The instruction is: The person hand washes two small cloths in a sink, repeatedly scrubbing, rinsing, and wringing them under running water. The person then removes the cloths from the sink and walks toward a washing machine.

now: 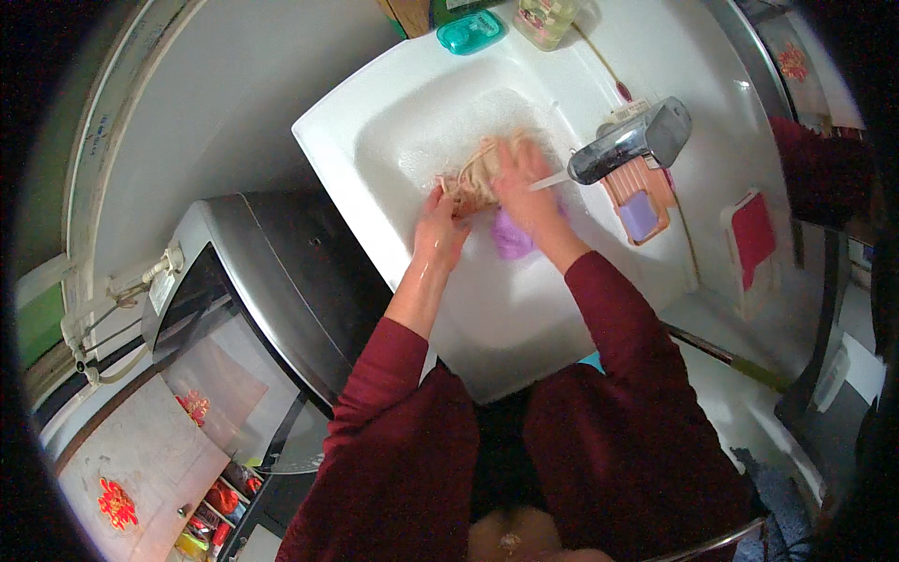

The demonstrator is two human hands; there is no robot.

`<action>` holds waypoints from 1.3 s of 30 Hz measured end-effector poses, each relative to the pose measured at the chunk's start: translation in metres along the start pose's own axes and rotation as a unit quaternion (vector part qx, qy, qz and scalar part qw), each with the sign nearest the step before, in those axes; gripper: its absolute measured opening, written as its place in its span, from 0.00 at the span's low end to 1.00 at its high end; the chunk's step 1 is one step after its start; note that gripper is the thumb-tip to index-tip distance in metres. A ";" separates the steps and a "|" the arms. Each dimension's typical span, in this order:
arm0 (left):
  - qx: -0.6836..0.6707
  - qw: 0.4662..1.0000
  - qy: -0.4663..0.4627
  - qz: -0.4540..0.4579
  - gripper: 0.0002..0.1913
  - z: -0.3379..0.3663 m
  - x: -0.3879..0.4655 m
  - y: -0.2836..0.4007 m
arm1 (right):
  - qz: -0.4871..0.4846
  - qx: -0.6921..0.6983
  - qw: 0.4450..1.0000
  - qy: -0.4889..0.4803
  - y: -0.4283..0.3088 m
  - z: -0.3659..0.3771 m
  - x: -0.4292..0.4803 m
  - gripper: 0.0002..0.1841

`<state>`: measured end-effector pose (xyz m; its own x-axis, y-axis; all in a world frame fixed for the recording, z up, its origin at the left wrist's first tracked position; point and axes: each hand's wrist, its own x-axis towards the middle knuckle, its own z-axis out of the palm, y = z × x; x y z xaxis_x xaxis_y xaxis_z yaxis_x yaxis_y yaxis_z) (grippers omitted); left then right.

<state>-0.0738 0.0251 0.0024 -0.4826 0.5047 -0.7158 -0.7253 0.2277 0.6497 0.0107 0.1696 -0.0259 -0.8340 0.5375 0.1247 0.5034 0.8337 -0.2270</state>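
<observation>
A wet beige cloth (pixel 479 172) lies bunched in the white washbasin (pixel 393 232). My left hand (pixel 441 228) grips its near left edge, with water shining on the wrist. Over the right part of the cloth is my right hand (pixel 523 179), blurred, with its fingers pressed on the fabric; its grip is unclear. A thin stream of water runs from the chrome tap (pixel 618 147) onto the back of this hand. Partly hidden beneath my right wrist is a purple cloth (pixel 511 235). Suds and shallow water surround both cloths.
Right of the tap, an orange soap dish (pixel 635 184) holds a purple soap bar (pixel 638 215). A teal soap box (pixel 470 31) and a clear patterned container (pixel 546 21) stand on the far rim. A grey washing machine (pixel 281 281) stands close by on the left.
</observation>
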 end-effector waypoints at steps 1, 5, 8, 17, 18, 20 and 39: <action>-0.020 1.000 0.011 -0.013 0.21 0.002 -0.003 0.001 | -0.072 0.024 0.997 -0.030 0.004 0.005 -0.001 0.29; -0.117 0.991 0.012 -0.058 0.23 0.004 -0.005 -0.004 | -0.118 0.114 0.986 -0.040 0.022 -0.007 -0.002 0.23; -0.187 0.974 -0.046 -0.118 0.24 0.012 0.005 -0.008 | 0.091 0.138 0.986 -0.025 0.008 -0.004 -0.001 0.21; -0.312 0.892 -0.320 -0.067 0.26 -0.035 0.071 -0.054 | 0.041 0.373 0.927 -0.033 -0.072 -0.069 -0.042 0.17; -0.165 0.954 -0.250 0.034 0.24 -0.029 0.066 -0.066 | 0.051 0.354 0.933 -0.036 -0.065 -0.066 -0.044 0.16; -0.134 0.983 -0.044 -0.116 0.20 0.012 0.012 -0.022 | 0.133 0.291 0.942 -0.105 -0.038 -0.055 -0.045 0.17; -0.179 0.978 -0.025 -0.107 0.27 0.005 -0.054 -0.021 | 0.104 0.387 0.916 0.022 0.012 -0.135 -0.062 0.19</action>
<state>-0.0300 -0.0030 0.0286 -0.2839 0.5192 -0.8061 -0.9366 0.0298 0.3491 0.0990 0.1635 0.0935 -0.7197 0.6933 0.0357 0.3258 0.3827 -0.8645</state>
